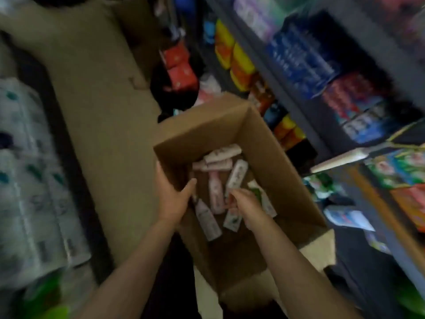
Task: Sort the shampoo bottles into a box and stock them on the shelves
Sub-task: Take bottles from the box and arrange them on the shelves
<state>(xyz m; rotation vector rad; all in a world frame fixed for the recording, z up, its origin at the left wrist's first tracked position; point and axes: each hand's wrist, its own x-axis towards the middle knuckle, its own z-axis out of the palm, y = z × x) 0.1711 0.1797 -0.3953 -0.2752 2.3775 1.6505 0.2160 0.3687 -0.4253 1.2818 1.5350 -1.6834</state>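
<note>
Brown cardboard makes up the open box (264, 143) in the middle of the view. Its flaps stand up and you can look right down inside. Many small shampoo bottles (216, 192) lie on the bottom of the box, tipped over in a loose pile. Most are pink or white, and one has some green on it.

The left hand (176, 199) holds the left wall of the box at its top edge. The thumb is inside the box and the rest of the hand is outside, so the wall is pinched between them.

The right hand (247, 203) is down inside the box, on top of the bottles. Its fingers are curled, and something small and reddish shows at the fingertips. The view is too blurry to tell if the hand really grips a bottle.

On the right stand dark shelves (296, 104) full of bright packs (241, 67) in yellow, orange, blue and red. On the left side are big white wrapped bundles (34, 180). Between them runs a tan floor (96, 111).
</note>
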